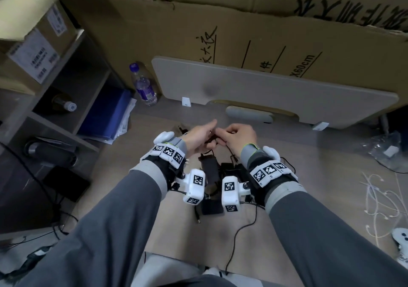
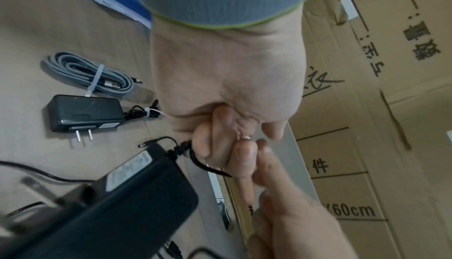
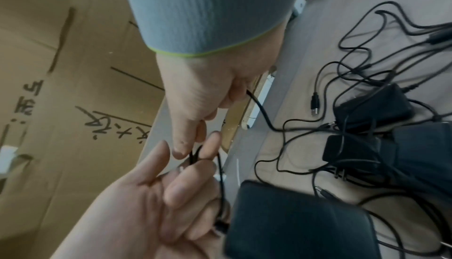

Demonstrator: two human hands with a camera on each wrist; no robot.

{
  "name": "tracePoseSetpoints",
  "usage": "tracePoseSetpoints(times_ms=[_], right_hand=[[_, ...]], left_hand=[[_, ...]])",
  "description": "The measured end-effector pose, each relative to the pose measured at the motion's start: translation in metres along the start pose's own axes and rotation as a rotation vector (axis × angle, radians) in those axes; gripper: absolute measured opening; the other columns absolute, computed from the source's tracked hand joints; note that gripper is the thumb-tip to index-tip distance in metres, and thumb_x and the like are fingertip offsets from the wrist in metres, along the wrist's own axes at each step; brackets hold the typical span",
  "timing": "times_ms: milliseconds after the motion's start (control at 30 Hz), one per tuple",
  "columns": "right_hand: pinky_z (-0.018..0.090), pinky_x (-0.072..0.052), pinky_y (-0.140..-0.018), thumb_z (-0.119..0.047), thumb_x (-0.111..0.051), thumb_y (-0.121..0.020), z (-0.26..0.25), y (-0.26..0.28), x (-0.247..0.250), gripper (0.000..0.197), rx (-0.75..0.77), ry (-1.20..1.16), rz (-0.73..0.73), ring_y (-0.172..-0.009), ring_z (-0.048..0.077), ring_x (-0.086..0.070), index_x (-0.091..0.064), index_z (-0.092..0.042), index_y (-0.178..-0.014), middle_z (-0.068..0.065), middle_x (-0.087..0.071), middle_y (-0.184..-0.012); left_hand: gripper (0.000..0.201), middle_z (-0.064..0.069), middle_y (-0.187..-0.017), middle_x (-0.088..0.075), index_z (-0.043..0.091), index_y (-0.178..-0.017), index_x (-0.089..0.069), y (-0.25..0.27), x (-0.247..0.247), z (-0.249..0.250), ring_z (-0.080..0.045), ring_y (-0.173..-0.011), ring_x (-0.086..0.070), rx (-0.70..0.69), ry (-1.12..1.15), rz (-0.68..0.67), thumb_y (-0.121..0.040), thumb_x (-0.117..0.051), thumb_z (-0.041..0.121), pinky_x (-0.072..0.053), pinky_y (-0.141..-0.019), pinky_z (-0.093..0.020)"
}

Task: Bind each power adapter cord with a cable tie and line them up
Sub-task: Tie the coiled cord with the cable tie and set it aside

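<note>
My left hand (image 1: pixel 202 135) and right hand (image 1: pixel 237 134) meet above the floor, both on one thin black adapter cord (image 1: pixel 210 141). The left hand (image 2: pixel 220 135) curls its lower fingers round the folded cord, with the index finger stretched out. The right hand (image 3: pixel 193 143) pinches a loop of the cord (image 3: pixel 195 156) between thumb and forefinger. The cord's black adapter (image 2: pixel 110 205) hangs just under my hands. A bound black adapter (image 2: pixel 85 112) with a white cable tie (image 2: pixel 151 111) lies on the floor to the left. Several unbound adapters (image 3: pixel 371 108) lie tangled in a pile.
A bound grey braided cable (image 2: pixel 90 73) lies beside the bound adapter. Loose white cable ties (image 1: pixel 379 198) are scattered at the right. A water bottle (image 1: pixel 143 85), a grey board (image 1: pixel 265 88) leaning on cardboard, and a shelf (image 1: pixel 66 101) at the left ring the work spot.
</note>
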State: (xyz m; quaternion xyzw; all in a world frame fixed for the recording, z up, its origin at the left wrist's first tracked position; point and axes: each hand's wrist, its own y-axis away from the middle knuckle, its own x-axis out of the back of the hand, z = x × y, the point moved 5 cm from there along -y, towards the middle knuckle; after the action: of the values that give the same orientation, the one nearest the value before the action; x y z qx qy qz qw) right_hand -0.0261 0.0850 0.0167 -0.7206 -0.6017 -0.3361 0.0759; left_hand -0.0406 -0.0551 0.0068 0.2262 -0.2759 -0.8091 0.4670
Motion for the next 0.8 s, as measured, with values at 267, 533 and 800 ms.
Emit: tracePoseSetpoints(times_ms=[267,533,800], right_hand=[[0.029,-0.051,-0.072,-0.055,-0.069,-0.080,0.047,0.004,0.019,0.027,-0.120,-0.010,0.098,-0.080,0.018,-0.066,-0.068,-0.029,-0.077,-0.012,-0.070,-0.078],[0.030,-0.053,-0.074,-0.044,-0.067,-0.087,0.019,0.002,0.001,0.020,-0.023,-0.144,0.063,-0.076,0.011,-0.067,-0.068,-0.025,-0.085,-0.008,-0.071,-0.078],[0.012,-0.047,-0.054,-0.031,-0.076,-0.083,-0.010,-0.002,0.022,0.013,0.046,-0.284,0.115,-0.055,-0.005,-0.062,-0.068,-0.021,-0.082,-0.008,-0.070,-0.073]], left_hand=[[0.047,0.003,-0.047,-0.035,-0.005,-0.107,-0.068,0.007,0.021,-0.008,-0.010,-0.042,-0.020,-0.017,0.016,0.026,-0.104,-0.038,0.032,-0.013,-0.039,-0.021],[0.039,-0.017,-0.103,-0.069,0.003,-0.130,-0.054,0.016,0.000,0.005,-0.018,-0.066,-0.064,-0.041,0.151,-0.025,-0.104,-0.034,0.023,-0.040,-0.056,-0.023],[0.048,-0.015,-0.077,-0.069,0.008,-0.123,-0.056,0.020,-0.017,0.002,-0.016,-0.045,-0.048,-0.056,0.012,-0.101,-0.104,-0.032,0.045,-0.035,-0.046,-0.021]])
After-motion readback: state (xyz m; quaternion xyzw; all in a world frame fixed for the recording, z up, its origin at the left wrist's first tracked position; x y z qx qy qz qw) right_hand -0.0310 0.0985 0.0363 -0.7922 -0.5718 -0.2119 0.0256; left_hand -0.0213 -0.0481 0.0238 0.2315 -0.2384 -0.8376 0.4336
